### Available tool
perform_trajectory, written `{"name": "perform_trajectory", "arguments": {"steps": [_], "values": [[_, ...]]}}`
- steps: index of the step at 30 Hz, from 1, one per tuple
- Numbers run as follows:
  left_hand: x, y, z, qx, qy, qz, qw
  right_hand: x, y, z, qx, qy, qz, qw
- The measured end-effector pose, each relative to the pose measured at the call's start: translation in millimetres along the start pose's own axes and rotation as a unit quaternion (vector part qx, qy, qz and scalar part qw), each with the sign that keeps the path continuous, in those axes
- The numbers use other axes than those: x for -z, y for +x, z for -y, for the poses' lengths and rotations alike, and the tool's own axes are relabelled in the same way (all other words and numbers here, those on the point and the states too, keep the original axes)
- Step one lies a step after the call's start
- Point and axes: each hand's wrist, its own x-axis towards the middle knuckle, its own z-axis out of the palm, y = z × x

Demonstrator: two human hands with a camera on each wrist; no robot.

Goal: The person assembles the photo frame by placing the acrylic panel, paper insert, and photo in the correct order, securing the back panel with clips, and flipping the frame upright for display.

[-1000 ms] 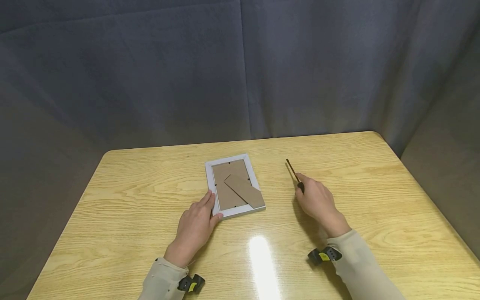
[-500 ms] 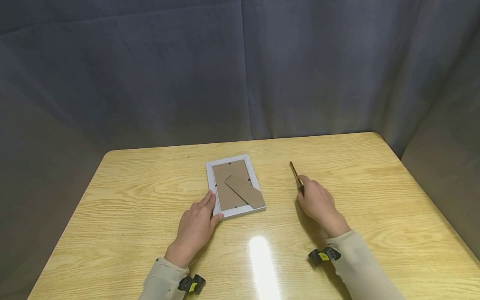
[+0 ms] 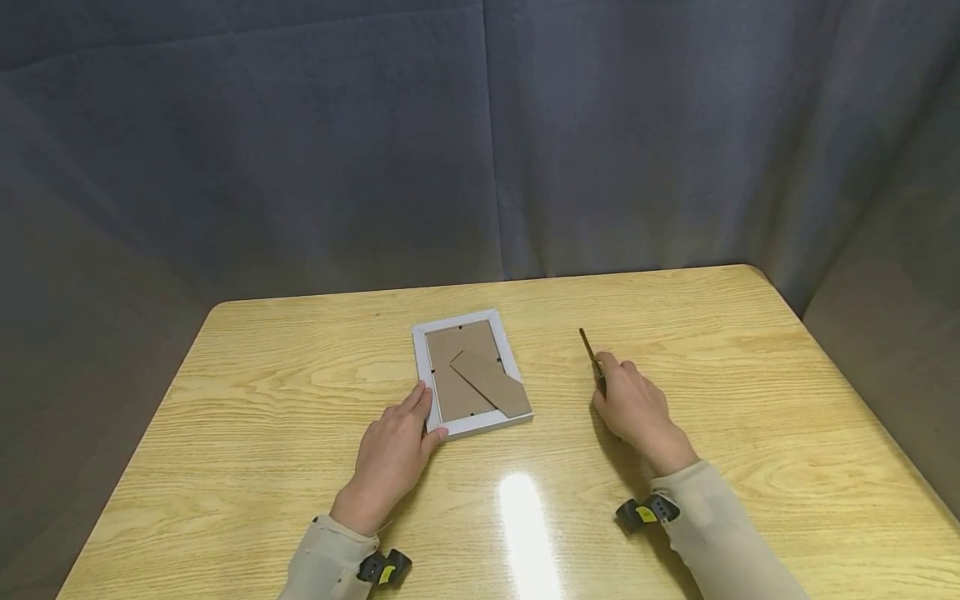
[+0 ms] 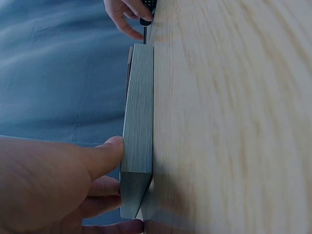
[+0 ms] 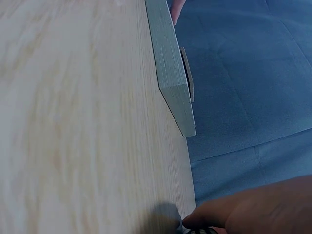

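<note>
A picture frame (image 3: 474, 371) with a whitish-grey rim lies face down, its brown backboard and angled stand flap (image 3: 487, 383) uppermost. My left hand (image 3: 392, 454) holds its near left corner, the thumb on the near edge and the fingers along the left side. Right of the frame, and apart from it, my right hand (image 3: 637, 408) grips what looks like a screwdriver (image 3: 588, 346) with a thin dark shaft pointing away from me. Most of its black handle is hidden by the fingers, though part of the textured handle (image 4: 149, 7) shows in the left wrist view.
The wood-grain table (image 3: 247, 400) has rounded far corners. Dark grey curtains (image 3: 337, 167) hang behind it and at both sides. A bright light reflection (image 3: 527, 533) falls on the tabletop between the forearms.
The screwdriver's tip has drawn slightly back toward me and right, and less of its handle shows. My left hand and the picture frame stay practically still.
</note>
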Motion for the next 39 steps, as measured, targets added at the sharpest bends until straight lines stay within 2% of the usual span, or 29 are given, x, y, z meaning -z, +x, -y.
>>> {"name": "perform_trajectory", "arguments": {"steps": [13, 25, 30, 39], "values": [[-0.3, -0.8, 0.7, -0.002, 0.000, -0.003, 1.0000, 2, 0, 0, -0.014, -0.007, 0.023, 1.000], [0.9, -0.6, 0.2, 0.002, -0.004, 0.001, 1.0000, 6, 2, -3, -0.024, -0.010, 0.021, 0.999], [1.0, -0.7, 0.0, 0.004, -0.004, 0.010, 0.9999, 8, 1, 1, -0.031, -0.008, -0.011, 0.999], [3.8, 1.0, -0.1, 0.007, -0.011, 0.015, 0.9998, 9, -3, 22, 0.005, 0.011, -0.091, 0.996]]}}
